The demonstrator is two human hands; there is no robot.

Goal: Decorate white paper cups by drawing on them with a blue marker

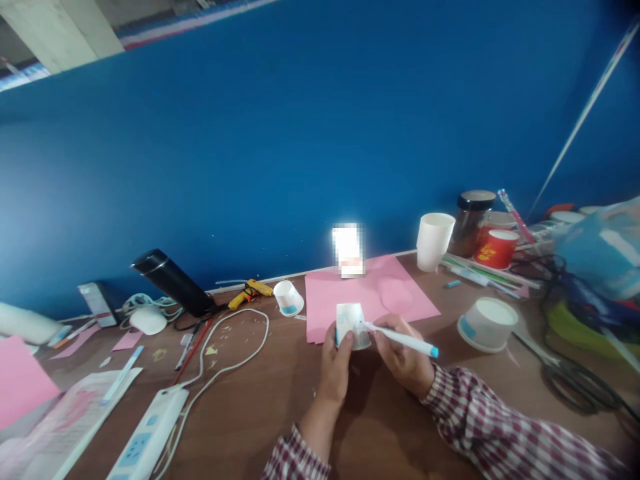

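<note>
My left hand [336, 370] is wrapped round a small white paper cup [349, 317], which is upside down and has light blue marks drawn on it. In my right hand [403, 360] is a white marker pen [405, 339] with a light blue end, its tip at the cup's right side. Both hands are just in front of the pink paper sheets [330, 293]. A second small white cup with a blue band [289, 300] lies tilted to the left. A blue pen cap [453, 284] rests on the table to the right.
To the right are a white paper tub [487, 323], black-handled scissors [570, 380], a tall white cup [435, 240] and a red cup [497, 249]. On the left are a power strip [147, 437], its white cable, a yellow glue gun [250, 292] and a black flask [173, 281]. A blue partition [280, 153] stands behind.
</note>
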